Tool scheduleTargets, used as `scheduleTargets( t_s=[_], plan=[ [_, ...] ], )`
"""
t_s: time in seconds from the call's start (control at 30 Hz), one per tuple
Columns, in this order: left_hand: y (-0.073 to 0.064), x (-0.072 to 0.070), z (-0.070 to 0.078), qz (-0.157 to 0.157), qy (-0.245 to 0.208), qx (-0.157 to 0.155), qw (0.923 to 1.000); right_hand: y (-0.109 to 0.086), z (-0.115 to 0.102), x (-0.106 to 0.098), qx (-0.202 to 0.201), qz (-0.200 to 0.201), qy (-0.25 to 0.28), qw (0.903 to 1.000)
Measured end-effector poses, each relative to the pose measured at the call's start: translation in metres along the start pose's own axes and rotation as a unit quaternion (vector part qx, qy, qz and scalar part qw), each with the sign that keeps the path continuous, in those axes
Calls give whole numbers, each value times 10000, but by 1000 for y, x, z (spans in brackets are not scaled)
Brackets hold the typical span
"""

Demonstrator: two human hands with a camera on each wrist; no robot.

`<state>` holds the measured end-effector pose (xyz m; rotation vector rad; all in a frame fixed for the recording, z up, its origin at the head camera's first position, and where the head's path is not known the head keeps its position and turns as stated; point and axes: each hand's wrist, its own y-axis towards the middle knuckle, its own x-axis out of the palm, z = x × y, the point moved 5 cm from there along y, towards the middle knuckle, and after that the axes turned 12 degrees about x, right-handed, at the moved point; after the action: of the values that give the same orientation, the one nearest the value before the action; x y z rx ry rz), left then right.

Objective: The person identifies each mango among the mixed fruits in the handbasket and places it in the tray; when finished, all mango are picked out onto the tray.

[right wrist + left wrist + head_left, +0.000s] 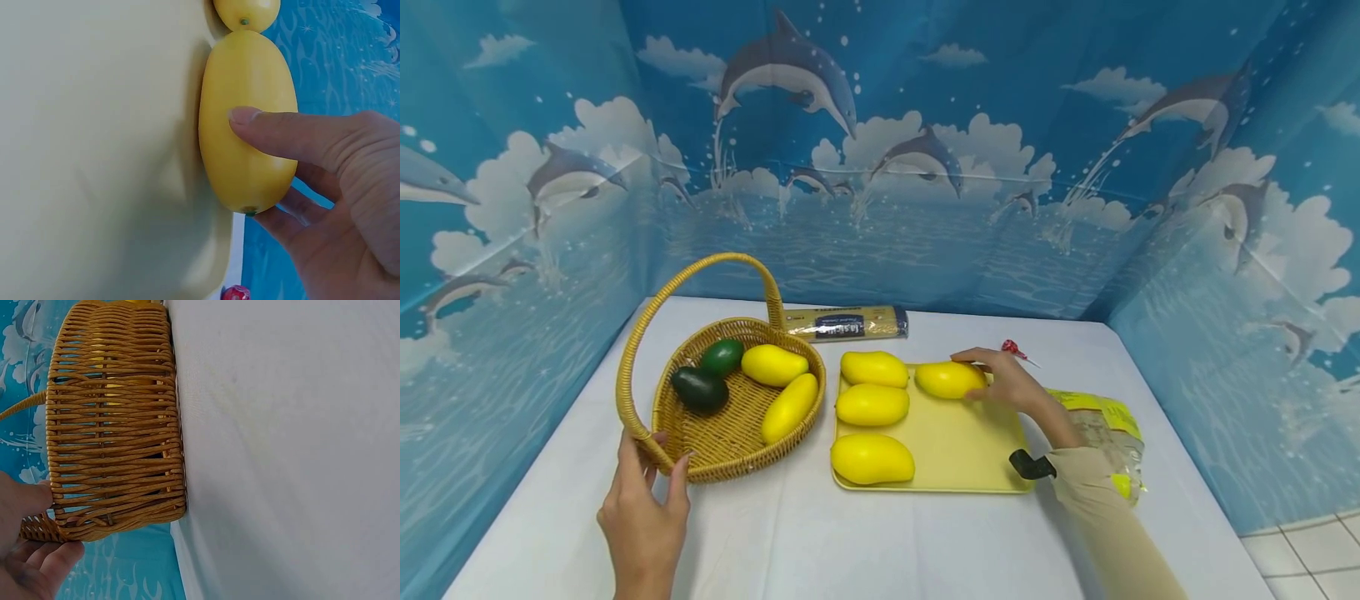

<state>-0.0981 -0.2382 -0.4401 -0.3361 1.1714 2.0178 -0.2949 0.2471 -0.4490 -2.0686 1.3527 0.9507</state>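
Note:
My left hand grips the near left rim of a wicker basket at the foot of its arched handle; in the left wrist view, the thumb and fingers pinch the woven basket wall. Two dark green avocados and two yellow mangoes lie inside. On a pale yellow tray, my right hand holds a mango near the far edge, its thumb across the mango in the right wrist view. Three more mangoes line the tray's left side.
Behind the basket lies a pack of spaghetti. A red-wrapped lollipop sits beyond the tray's far right corner. A clear and yellow plastic bag lies right of the tray, partly behind my right forearm. Dolphin-print curtains surround the white table.

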Motion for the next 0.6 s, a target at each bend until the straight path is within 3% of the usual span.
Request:
scheduleTargets(
  t_s=[0.6],
  plan=[
    [0,0,0,-4,-5,39,10000,8,0,3,155,81,-210,9996]
  ],
)
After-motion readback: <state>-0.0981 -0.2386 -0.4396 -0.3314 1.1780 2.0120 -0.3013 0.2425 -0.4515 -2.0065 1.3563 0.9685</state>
